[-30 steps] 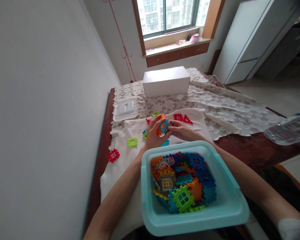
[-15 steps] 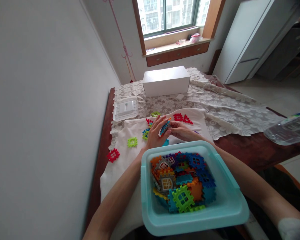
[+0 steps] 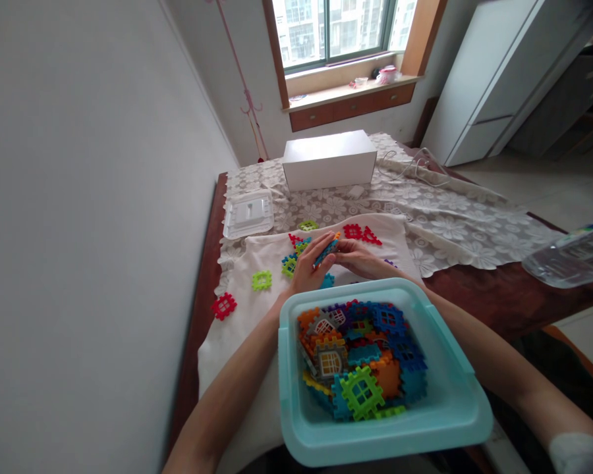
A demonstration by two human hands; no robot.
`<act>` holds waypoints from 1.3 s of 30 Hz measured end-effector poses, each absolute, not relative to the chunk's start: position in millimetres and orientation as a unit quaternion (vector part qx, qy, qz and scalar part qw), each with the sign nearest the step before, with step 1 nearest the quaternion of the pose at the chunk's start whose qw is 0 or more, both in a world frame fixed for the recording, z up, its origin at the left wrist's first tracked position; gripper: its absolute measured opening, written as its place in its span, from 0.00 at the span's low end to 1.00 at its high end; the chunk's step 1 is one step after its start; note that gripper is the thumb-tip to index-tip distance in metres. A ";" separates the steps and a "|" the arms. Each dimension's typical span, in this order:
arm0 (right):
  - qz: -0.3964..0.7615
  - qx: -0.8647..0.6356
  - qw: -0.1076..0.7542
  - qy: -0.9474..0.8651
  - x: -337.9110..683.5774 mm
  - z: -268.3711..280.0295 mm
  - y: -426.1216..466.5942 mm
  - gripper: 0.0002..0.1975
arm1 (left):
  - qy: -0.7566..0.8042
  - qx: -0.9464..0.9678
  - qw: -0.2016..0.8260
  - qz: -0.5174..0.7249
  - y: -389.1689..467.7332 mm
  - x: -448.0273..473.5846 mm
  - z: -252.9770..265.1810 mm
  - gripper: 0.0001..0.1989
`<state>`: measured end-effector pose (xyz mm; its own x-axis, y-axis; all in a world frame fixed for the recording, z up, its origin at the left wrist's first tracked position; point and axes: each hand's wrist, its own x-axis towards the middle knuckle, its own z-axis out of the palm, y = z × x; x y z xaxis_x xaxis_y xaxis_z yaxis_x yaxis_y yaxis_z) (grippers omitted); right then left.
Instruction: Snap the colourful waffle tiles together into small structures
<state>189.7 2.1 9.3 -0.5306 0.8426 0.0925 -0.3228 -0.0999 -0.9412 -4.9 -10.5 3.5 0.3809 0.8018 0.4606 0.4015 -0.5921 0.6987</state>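
Observation:
Behind the tub, my left hand (image 3: 309, 264) is closed around blue and orange interlocking plastic pieces (image 3: 327, 251). From the other side, my right hand (image 3: 354, 257) pinches the edge of the same pieces. Fingers cover much of them, so how they are joined is hard to see. Just left of my left hand lie joined lime and blue pieces (image 3: 290, 265) and a red triangular piece (image 3: 295, 239). A single lime window piece (image 3: 261, 280) and a red window piece (image 3: 224, 306) rest farther left on the white cloth (image 3: 237, 336). A blue piece (image 3: 328, 282) shows beneath my hands.
A turquoise tub (image 3: 454, 421) full of mixed pieces stands in front, between my forearms. More red pieces (image 3: 352, 232) lie beyond my right hand. Farther back are a clear lid (image 3: 250, 214) and a white box (image 3: 329, 161). A transparent container (image 3: 568, 260) is at the right.
My left fingers have come down flatter over the blue and orange pieces, which have tilted slightly. My right hand, the tub and the loose pieces look the same.

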 end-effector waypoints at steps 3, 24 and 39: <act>0.687 -0.258 0.427 -0.529 189.2 11.9 1.7 0.17 | 0.359 0.796 0.263 0.410 -9.9 -3.5 4.5 0.34; 0.668 -0.301 0.412 -0.542 186.3 6.1 -0.7 0.10 | 0.365 0.791 0.277 0.406 -10.6 -3.4 8.8 0.27; 0.666 -0.325 0.402 -0.537 187.1 4.2 2.8 0.18 | 0.248 0.846 0.181 0.436 -0.2 -16.2 -5.5 0.22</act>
<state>187.1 2.8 4.2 -0.4646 0.8855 -0.0019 -0.1866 -0.1000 -0.9773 -16.2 -0.2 -5.5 0.4971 0.5764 0.6486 0.2615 -0.8122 0.5214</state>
